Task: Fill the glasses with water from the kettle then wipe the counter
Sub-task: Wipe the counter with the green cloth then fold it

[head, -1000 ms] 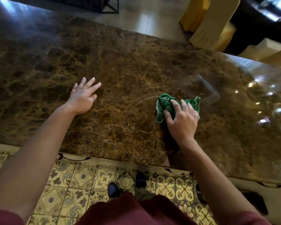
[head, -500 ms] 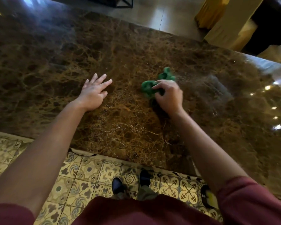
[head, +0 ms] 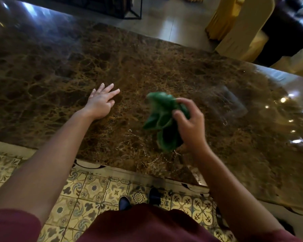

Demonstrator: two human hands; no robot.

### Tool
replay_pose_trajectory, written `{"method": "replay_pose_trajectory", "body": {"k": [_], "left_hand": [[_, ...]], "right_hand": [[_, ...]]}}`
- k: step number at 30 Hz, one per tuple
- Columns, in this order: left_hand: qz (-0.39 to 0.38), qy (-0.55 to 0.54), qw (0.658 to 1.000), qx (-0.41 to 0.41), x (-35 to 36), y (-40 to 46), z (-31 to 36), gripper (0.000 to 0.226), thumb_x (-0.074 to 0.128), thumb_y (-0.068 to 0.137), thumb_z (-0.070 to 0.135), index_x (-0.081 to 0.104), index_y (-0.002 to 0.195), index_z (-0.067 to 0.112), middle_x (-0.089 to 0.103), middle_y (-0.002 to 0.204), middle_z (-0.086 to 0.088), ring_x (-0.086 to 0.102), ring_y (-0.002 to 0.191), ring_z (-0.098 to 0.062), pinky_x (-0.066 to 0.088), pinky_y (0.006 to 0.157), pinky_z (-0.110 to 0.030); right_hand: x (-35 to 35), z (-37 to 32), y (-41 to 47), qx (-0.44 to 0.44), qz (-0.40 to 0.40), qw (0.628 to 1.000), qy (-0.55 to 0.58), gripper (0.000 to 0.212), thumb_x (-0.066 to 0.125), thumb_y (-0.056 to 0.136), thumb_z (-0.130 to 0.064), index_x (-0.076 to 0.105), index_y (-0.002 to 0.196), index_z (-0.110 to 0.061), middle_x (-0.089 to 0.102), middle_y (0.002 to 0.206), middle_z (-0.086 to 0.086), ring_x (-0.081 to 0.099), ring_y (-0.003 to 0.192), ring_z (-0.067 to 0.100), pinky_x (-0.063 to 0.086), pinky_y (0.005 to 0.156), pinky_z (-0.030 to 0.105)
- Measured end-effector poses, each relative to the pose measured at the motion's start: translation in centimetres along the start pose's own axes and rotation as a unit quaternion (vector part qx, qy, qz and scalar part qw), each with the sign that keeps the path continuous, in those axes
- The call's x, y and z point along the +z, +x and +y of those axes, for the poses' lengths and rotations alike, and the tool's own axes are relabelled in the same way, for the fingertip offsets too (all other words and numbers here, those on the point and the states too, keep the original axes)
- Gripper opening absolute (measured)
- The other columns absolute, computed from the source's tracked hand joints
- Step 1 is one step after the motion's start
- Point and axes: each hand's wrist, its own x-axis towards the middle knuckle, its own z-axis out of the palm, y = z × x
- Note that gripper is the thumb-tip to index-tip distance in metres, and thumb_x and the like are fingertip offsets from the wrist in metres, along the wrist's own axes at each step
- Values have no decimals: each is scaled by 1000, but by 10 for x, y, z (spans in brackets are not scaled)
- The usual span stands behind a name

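Note:
My right hand grips a crumpled green cloth and holds it lifted above the brown marble counter; the cloth hangs down from my fingers, blurred. My left hand rests flat on the counter to the left, fingers spread. Thin wet streaks and droplets shine on the marble between and below my hands. No kettle or glasses are in view.
The counter's near edge runs across the lower middle, above a patterned tile floor and my shoes. Yellow-covered chairs stand beyond the far edge at the upper right. Light reflections glint on the counter's right side.
My right hand pushed the cloth forward and left across the counter, then pulled back and lifted it off the surface. My left hand stayed planted.

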Motion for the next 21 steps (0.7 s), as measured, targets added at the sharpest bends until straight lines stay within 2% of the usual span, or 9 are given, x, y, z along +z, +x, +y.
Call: {"method": "replay_pose_trajectory", "body": {"k": [2, 4, 6, 9, 11, 13, 17, 19, 21], "left_hand": [[5, 9, 1000, -3, 0, -1, 1, 50, 40, 109, 23, 32, 157, 34, 10, 170, 7, -6, 157, -17, -8, 124, -43], [4, 15, 1000, -11, -1, -1, 5, 49, 39, 109, 26, 32, 157, 35, 10, 170, 7, -4, 157, -18, -6, 125, -44], [15, 32, 999, -28, -2, 1, 14, 48, 41, 108, 31, 36, 156, 34, 16, 170, 5, 3, 157, -20, 0, 125, -48], [75, 52, 994, -56, -4, 11, 35, 40, 47, 105, 33, 53, 145, 29, 38, 161, -3, 27, 151, -28, 22, 122, -56], [96, 68, 991, -58, -5, 23, 52, 39, 46, 104, 35, 56, 141, 27, 42, 157, -8, 29, 149, -31, 23, 121, -59], [79, 69, 993, -47, -5, 37, 68, 43, 44, 105, 38, 49, 147, 29, 30, 164, -10, 13, 155, -32, 12, 122, -60], [5, 17, 998, -61, 0, 56, 87, 49, 39, 107, 43, 37, 155, 33, 13, 169, -9, -1, 157, -31, 3, 122, -64], [-4, 45, 997, -67, 8, 56, 87, 51, 38, 107, 44, 32, 157, 34, 8, 170, -10, -5, 157, -32, -2, 121, -65], [-2, 70, 995, -67, 12, 54, 85, 53, 38, 107, 45, 27, 158, 34, 4, 171, -9, -8, 157, -32, -4, 121, -65]], "right_hand": [[-23, 10, 21, 91, 39, 995, -15, 26, 61, 98, -27, 66, 124, -28, 74, 113, -2, 74, 99, 13, 62, 79, 30], [-41, 28, 27, 132, 23, 983, -129, 28, 61, 102, -27, 65, 130, -23, 74, 115, 1, 72, 107, 21, 59, 85, 33], [-54, 40, 22, 104, 36, 949, -296, 44, 63, 101, -31, 60, 142, -18, 68, 134, 8, 61, 128, 30, 50, 103, 40], [-56, 39, 10, -1, 98, 930, -354, 63, 59, 96, -43, 45, 154, -24, 42, 163, 12, 36, 151, 34, 34, 117, 52], [-41, 36, 5, -27, 1, 895, -445, 69, 57, 92, -58, 46, 154, -30, 33, 168, 12, 31, 153, 36, 33, 117, 56], [-31, 43, 3, -18, -83, 847, -524, 68, 61, 91, -57, 49, 153, -29, 32, 169, 10, 36, 148, 37, 39, 113, 54], [-81, 57, 29, -29, 70, 911, -405, 45, 74, 80, -18, 73, 126, -21, 63, 140, 5, 62, 118, 32, 51, 97, 39], [-114, 69, 49, 0, 171, 910, -378, 47, 73, 81, -17, 71, 128, -19, 63, 139, 8, 60, 121, 33, 50, 100, 40], [-129, 86, 70, 72, 203, 902, -374, 51, 68, 91, -26, 62, 141, -14, 52, 152, 15, 52, 134, 37, 44, 110, 44]]}}
